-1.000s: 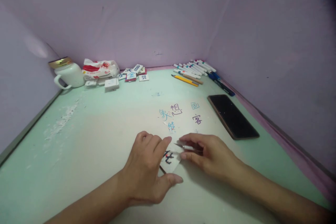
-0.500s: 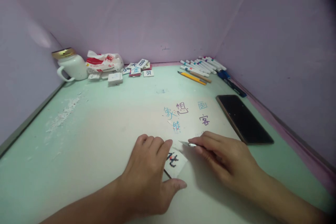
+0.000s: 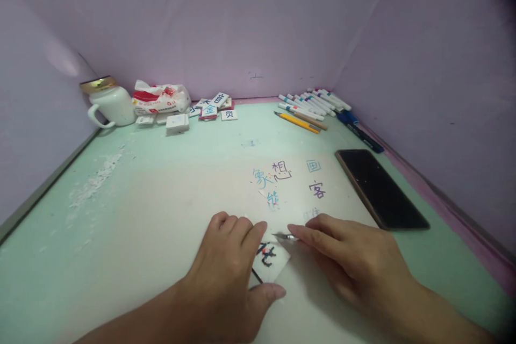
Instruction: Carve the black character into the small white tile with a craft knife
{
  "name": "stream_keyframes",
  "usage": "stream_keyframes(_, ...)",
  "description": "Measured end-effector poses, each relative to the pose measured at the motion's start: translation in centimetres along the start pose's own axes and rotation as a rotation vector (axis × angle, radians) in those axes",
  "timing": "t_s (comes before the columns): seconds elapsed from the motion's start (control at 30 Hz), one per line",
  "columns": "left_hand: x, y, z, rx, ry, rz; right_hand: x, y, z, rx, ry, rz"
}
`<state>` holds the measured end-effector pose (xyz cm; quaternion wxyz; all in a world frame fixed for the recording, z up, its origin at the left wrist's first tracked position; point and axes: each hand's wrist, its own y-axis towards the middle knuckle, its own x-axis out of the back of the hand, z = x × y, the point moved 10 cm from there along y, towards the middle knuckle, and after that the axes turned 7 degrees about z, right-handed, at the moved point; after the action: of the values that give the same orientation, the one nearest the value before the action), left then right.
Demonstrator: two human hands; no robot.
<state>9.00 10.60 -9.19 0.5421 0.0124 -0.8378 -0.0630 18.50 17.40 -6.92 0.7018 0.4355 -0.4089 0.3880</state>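
While left hand (image 3: 229,269) holds card (image 3: 274,264) (thumb, fingers spread), right hand (image 3: 358,258) pinches knife (image 3: 286,236), tip nearer card than before.

Two hands (image 3: 228,269) (image 3: 358,252), one held knife (image 3: 285,236), one held card (image 3: 277,261), one phone (image 3: 381,188), one mug (image 3: 115,105)

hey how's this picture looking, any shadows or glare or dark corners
Head view: soft shadow on the table beside the right hand; head view: pale glare on the left wall; head view: top right corner dark.
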Motion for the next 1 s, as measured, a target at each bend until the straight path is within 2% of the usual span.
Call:
stream_keyframes(0.47,0.18,0.08,-0.18,-0.005,0.028,-0.027,-0.14,0.04,0.46,-0.038,0.046,0.014)
stream_keyframes(0.73,-0.57,0.47,0.45,-0.021,-0.016,0.139,-0.40,0.09,0.65,-0.066,-0.016,0.039)
stream_keyframes(1.0,-0.03,0.41,0.70,0.044,0.026,0.014,-0.30,-0.05,0.85,-0.101,-0.085,0.035)
